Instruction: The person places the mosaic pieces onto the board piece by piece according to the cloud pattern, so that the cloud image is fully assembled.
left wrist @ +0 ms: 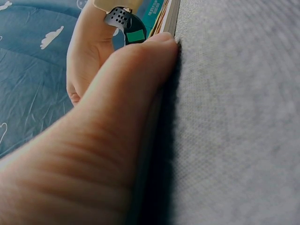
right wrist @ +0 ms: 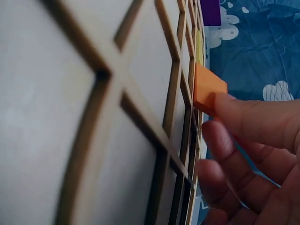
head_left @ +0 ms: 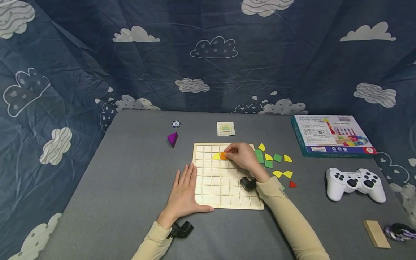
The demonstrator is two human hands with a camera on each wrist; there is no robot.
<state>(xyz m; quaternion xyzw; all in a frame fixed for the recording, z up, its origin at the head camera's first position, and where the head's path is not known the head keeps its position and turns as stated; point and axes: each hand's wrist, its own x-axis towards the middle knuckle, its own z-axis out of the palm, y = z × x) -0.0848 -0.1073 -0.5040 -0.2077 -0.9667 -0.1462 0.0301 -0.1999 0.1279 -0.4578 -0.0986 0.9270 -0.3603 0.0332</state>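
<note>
Right hand (head_left: 242, 156): we see its fingertips pinching the orange piece (head_left: 223, 155) over the far rows of the wooden grid board (head_left: 208, 187); in the right wrist view the orange piece (right wrist: 207, 89) sits tilted on the grid ribs, one edge raised, with a fingertip on it.
Orange piece, place: just right of a yellow piece (head_left: 216, 156) that lies in the board; whether the two touch we cannot tell.
Left hand (head_left: 184, 191): flat, fingers straight and together, resting on the tabletop (head_left: 130, 202) at the board's near left edge; the left wrist view shows the thumb (left wrist: 117, 117) pressed along that edge.
Hidden: the right hand covers several far-right cells, so what lies in them is out of sight.
Loose pieces: green squares (head_left: 268, 161), yellow quarter shapes (head_left: 282, 174) and a red triangle (head_left: 292, 184) lie right of the board; one green bit is partly behind the sleeve (head_left: 286, 216).
Far side: a pattern card (head_left: 225, 129), a purple pyramid (head_left: 172, 139) and a small round token (head_left: 176, 124), its print too small to read.
Right side: a boxed set (head_left: 331, 135), a white game controller (head_left: 355, 183), a wooden block (head_left: 376, 233) and a dark object (head_left: 401, 231) cut off by the frame, perhaps a strap.
</note>
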